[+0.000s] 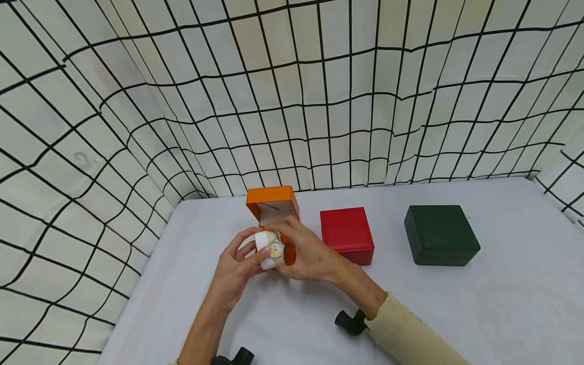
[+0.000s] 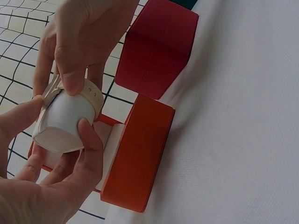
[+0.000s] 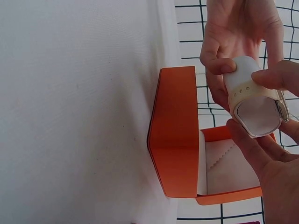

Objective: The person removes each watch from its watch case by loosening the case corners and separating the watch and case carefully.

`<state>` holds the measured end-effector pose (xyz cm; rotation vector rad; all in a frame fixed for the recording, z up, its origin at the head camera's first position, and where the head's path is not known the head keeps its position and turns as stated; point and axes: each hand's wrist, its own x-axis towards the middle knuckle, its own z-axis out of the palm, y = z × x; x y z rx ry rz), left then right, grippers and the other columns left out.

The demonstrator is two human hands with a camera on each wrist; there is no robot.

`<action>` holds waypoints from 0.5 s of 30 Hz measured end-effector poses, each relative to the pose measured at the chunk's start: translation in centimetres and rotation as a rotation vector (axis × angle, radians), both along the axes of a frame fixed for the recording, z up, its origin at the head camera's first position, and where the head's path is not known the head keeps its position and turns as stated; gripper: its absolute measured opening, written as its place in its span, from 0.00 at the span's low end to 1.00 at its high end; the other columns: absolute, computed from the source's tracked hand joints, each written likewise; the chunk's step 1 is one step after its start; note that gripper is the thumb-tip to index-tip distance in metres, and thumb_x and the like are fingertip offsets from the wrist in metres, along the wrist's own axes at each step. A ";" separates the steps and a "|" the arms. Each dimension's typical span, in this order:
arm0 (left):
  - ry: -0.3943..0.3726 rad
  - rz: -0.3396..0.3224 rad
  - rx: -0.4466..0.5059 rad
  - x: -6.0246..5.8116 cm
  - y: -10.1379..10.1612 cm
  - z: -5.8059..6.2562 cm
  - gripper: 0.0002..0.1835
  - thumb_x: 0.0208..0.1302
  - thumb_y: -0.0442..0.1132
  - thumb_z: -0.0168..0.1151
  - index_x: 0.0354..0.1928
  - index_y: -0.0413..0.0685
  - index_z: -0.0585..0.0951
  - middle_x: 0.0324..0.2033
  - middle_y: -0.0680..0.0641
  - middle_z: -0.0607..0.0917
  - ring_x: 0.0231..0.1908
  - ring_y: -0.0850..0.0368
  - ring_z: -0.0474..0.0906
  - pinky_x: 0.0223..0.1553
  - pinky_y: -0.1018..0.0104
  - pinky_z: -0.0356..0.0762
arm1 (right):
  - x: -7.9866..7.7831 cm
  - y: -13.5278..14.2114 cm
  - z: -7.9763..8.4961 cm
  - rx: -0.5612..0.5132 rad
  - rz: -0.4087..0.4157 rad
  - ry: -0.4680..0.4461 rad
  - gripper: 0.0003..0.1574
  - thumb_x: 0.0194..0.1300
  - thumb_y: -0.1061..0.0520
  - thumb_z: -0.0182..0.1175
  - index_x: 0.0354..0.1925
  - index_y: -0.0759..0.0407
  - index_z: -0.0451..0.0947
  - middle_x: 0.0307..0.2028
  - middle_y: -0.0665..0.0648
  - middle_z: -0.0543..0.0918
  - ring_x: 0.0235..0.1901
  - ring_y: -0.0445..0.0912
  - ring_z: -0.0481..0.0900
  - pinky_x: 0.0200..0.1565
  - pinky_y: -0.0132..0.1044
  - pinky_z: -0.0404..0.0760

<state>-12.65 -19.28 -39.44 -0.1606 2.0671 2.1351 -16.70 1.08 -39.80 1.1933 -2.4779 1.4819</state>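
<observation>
A wristwatch point(image 1: 276, 250) with a cream strap and round pale dial is wrapped around a white watch cushion point(image 2: 70, 116). My left hand point(image 1: 234, 268) grips the cushion's left end, its thumb beside the dial. From the other side, my right hand point(image 1: 310, 253) holds the watch and cushion with thumb and fingers; in the right wrist view the strap point(image 3: 247, 91) shows its holes and a buckle at one side. Both hands are raised in front of an orange box point(image 1: 272, 195), whose lid stands up and shows a pale lining. The hands hide most of its base.
To the right of the orange box sits a closed red box point(image 1: 347, 228). Farther right is a closed dark green box point(image 1: 440, 235). They stand on a white-covered table point(image 1: 515, 304), with black netting over white sheeting point(image 1: 319, 116) at its back and sides.
</observation>
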 end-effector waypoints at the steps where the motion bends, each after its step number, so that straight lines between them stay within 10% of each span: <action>1: -0.002 0.001 0.001 0.0 0.0 0.0 0.30 0.71 0.32 0.65 0.72 0.50 0.68 0.62 0.43 0.79 0.50 0.55 0.83 0.46 0.63 0.89 | 0.0 0.0 0.0 0.000 0.001 0.000 0.46 0.53 0.63 0.76 0.70 0.58 0.73 0.62 0.57 0.76 0.62 0.47 0.74 0.60 0.46 0.86; 15: -0.016 0.008 0.010 -0.1 0.1 -0.1 0.31 0.70 0.32 0.66 0.72 0.50 0.68 0.62 0.42 0.79 0.50 0.55 0.84 0.46 0.63 0.89 | 0.0 0.2 0.1 0.005 0.015 -0.002 0.46 0.52 0.63 0.75 0.70 0.59 0.73 0.62 0.56 0.76 0.62 0.46 0.73 0.60 0.42 0.86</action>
